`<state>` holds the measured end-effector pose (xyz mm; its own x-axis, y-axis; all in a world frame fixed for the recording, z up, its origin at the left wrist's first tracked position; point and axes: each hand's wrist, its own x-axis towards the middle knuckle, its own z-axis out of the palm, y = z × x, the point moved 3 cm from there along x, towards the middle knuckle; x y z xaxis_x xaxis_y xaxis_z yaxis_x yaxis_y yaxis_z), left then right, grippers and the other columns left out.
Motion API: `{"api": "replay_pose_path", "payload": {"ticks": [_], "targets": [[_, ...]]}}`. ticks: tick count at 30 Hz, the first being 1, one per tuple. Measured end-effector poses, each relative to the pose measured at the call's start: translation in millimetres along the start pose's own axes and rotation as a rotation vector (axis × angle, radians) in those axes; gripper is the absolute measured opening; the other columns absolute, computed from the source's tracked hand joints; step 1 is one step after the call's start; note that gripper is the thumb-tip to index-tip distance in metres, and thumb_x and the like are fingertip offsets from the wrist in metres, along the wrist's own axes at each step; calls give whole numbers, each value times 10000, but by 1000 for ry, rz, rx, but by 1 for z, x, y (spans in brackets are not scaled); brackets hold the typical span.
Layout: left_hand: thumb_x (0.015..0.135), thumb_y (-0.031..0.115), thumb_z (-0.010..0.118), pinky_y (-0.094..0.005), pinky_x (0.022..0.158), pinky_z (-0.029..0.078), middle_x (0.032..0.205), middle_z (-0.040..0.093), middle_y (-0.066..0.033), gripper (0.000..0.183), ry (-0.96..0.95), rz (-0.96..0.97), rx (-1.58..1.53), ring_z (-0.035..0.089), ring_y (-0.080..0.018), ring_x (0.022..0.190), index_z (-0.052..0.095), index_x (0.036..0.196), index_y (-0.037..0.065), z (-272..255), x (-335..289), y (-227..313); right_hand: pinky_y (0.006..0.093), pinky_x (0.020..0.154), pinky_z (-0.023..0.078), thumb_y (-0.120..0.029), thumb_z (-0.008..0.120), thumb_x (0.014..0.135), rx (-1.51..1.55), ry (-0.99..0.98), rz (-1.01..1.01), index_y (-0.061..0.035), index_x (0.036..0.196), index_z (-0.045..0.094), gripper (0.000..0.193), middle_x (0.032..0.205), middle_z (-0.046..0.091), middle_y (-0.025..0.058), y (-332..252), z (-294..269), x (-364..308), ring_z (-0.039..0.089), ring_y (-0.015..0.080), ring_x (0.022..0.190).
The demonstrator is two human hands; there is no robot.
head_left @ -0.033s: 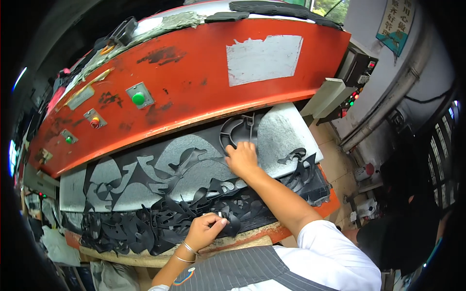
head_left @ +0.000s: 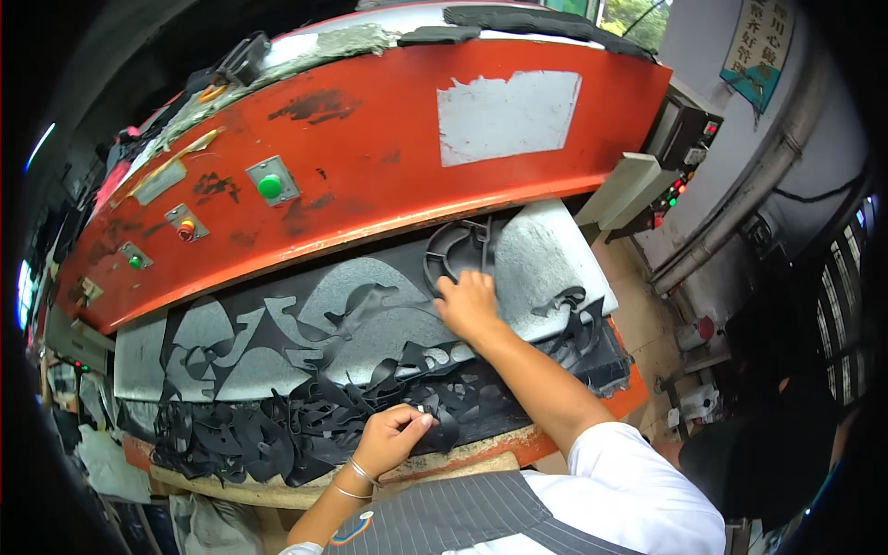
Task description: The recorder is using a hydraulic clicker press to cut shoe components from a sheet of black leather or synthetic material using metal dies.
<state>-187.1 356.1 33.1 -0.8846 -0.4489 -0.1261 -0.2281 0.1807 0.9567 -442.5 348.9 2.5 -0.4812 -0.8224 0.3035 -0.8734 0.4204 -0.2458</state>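
Note:
A dark curved cutting die (head_left: 448, 256) stands on a black sheet (head_left: 409, 244) at the right part of the white cutting board (head_left: 541, 242), close under the red press. My right hand (head_left: 470, 305) reaches forward and has its fingers closed on the near edge of the die. Nearer to me, my left hand (head_left: 392, 437) is curled beside a heap of black scraps (head_left: 268, 435). Something small and pale shows at its fingertips, too small to name. Cut-out remnants (head_left: 242, 344) of the black sheet, with curved holes, lie across the board.
The red press beam (head_left: 370, 139) spans the far side, bearing a green button (head_left: 269, 187) and a red button (head_left: 186, 229). A control box (head_left: 678, 139) with lit lamps is at the right. A wooden edge (head_left: 277, 495) runs along the front of the bench.

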Motion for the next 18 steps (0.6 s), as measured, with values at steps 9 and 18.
{"api": "replay_pose_path", "payload": {"ticks": [9,18], "targets": [[1046,469,260,-382,1008,412,1337,535,-139,604,191,-121,-872,540,-238,1172,440,1375,-4,25,19,7,421,857,381,-264,755,741,420,154,-358,-45,993,665,346,984,578,153,-52,-123,-123,550,309,951],[1015,404,472,-251,791,476,1007,641,-10,434,109,255,-745,552,-64,899,580,1164,11,15,-77,14,392,892,451,-278,809,725,829,-233,-289,-11,1007,696,403,1084,577,130,-136,-132,-201,553,286,997]]}}
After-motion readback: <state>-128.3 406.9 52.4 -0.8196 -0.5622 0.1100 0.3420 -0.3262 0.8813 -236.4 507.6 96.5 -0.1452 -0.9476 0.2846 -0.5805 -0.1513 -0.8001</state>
